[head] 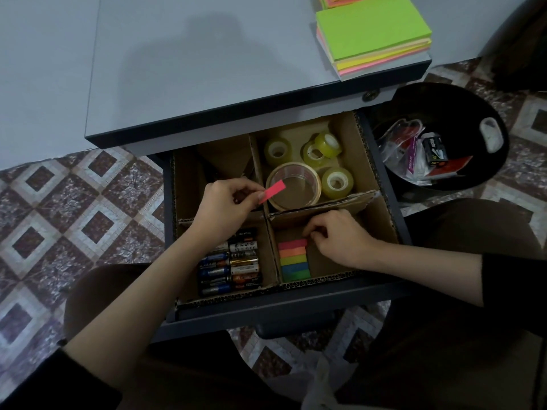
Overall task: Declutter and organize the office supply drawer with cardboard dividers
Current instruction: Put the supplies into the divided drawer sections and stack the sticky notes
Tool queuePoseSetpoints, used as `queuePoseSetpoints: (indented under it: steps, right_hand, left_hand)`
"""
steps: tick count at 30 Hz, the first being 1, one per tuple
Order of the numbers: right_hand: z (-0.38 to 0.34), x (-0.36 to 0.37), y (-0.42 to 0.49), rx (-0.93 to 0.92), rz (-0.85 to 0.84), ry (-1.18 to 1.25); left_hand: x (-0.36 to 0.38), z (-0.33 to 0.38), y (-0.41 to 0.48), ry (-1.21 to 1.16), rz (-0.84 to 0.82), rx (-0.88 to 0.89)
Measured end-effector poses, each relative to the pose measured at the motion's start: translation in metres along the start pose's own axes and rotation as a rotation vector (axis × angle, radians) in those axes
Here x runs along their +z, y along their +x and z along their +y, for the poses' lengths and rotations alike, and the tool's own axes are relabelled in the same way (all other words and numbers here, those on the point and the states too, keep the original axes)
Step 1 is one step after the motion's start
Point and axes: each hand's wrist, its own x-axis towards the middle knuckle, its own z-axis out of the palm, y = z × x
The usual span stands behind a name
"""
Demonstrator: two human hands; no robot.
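The open drawer (296, 306) holds cardboard dividers (322, 206) that form four compartments. Several tape rolls (293, 184) fill the back right one, batteries (233, 267) lie in the front left one, and a pad of coloured sticky flags (293, 260) lies in the front right one. My left hand (225, 208) pinches a single red sticky flag (273, 190) above the divider crossing. My right hand (340, 238) rests in the front right compartment, fingers curled at the top edge of the flag pad. The back left compartment is partly hidden by my left hand.
Stacks of neon sticky notes (373, 34) sit on the grey desk top (192, 69) at the back right. A black bin (444, 143) with wrappers and packaging stands on the tiled floor right of the drawer. My knees flank the drawer front.
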Motion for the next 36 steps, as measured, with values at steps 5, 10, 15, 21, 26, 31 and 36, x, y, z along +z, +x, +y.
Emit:
queuePoseSetpoints:
  steps: [5,10,15,21,26,31,36]
  right_hand:
    - [0.003,0.0,0.002,0.112,0.039,0.108]
    - [-0.001,0.007,0.008,0.174,-0.016,0.186]
    - [-0.001,0.004,0.006,0.161,-0.025,0.192]
    - [0.001,-0.024,-0.01,0.001,0.024,0.198]
    - [0.006,-0.059,-0.019,-0.089,0.131,0.382]
    - [0.02,-0.081,-0.005,-0.081,0.302,0.461]
    - [0.027,-0.079,0.004,-0.058,0.307,0.489]
  left_hand:
    - [-0.001,0.001,-0.001,0.011,-0.006,-0.005]
    - [-0.002,0.002,-0.002,0.015,-0.008,-0.012]
    - [-0.003,0.008,-0.005,0.017,-0.018,0.0]
    - [-0.006,0.021,-0.008,0.075,-0.101,0.07]
    - [0.002,0.043,-0.012,0.272,-0.269,0.11]
    - [0.029,0.048,-0.01,0.657,-0.487,0.016]
    - [0.054,0.057,-0.009,1.036,-0.441,0.054]
